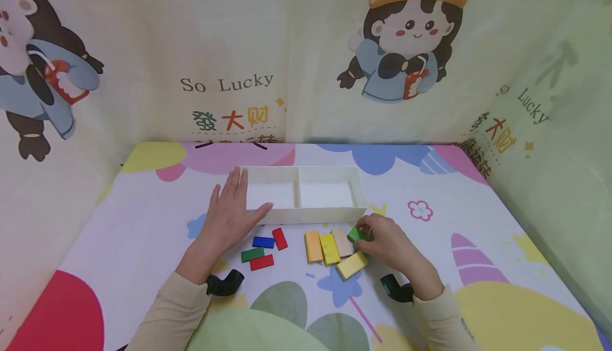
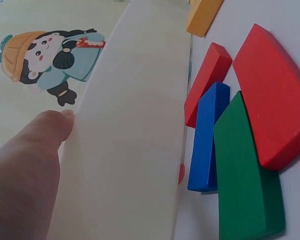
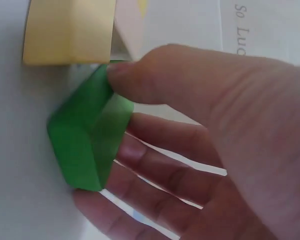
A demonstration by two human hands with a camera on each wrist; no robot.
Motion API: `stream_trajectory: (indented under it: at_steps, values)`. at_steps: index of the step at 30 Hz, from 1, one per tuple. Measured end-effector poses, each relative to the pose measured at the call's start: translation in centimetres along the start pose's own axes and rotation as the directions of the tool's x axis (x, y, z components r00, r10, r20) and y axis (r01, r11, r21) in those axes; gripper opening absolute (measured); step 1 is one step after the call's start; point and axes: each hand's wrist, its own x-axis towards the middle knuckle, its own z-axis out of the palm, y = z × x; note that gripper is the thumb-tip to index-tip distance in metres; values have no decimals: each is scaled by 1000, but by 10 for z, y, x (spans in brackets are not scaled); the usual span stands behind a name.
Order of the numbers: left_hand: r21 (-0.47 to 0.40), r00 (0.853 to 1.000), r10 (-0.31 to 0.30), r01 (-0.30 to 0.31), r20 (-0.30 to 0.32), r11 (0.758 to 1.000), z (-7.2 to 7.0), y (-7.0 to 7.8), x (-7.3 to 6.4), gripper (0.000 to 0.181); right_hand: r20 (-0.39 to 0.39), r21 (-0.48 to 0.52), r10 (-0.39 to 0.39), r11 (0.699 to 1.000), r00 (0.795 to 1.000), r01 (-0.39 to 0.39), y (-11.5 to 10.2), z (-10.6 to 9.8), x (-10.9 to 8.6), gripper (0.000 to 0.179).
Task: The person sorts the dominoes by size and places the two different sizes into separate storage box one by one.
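My left hand (image 1: pixel 223 218) lies with straight fingers over the left end of a white two-compartment box (image 1: pixel 317 216). Its thumb (image 2: pixel 42 142) touches the rim of the front wall. The right hand (image 1: pixel 391 240) pinches a light green block (image 3: pixel 77 145) between thumb and fingers, at the right of a group of larger blocks. That group has an orange block (image 1: pixel 313 247), a yellow block (image 1: pixel 329 249), a pinkish-beige block (image 1: pixel 341 242) and a pale yellow block (image 1: pixel 351 265). Near the left hand lie a blue block (image 1: pixel 263 242), a dark green block (image 1: pixel 252 255) and two red blocks (image 1: pixel 261 262).
The table is covered by a patterned cloth (image 1: pixel 158 223) with coloured shapes. Behind it and at both sides hang printed curtains (image 1: pixel 315 75). A black wrist mount (image 1: pixel 226 283) sits at the left cuff, and another black mount (image 1: pixel 397 288) at the right.
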Motion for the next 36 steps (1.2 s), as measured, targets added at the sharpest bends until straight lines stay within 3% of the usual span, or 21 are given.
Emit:
stream_trajectory:
  at_steps: [4, 12, 25, 36]
  values:
    - [-1, 1000, 5, -5, -7, 1000, -1, -1, 0, 103, -22, -7, 13, 1000, 1000, -13, 2, 0, 0, 29]
    - [-18, 1000, 3, -3, -1, 1000, -1, -2, 0, 103, -46, -39, -71, 997, 996, 69, 5, -3, 2, 28]
    - [-37, 1000, 5, -5, 1, 999, -1, -2, -2, 105, -87, -14, -107, 994, 990, 107, -4, -15, -5, 30]
    - [-88, 1000, 3, -3, 3, 996, -4, -2, -2, 107, -74, 6, -218, 976, 973, 219, -17, -32, 0, 31]
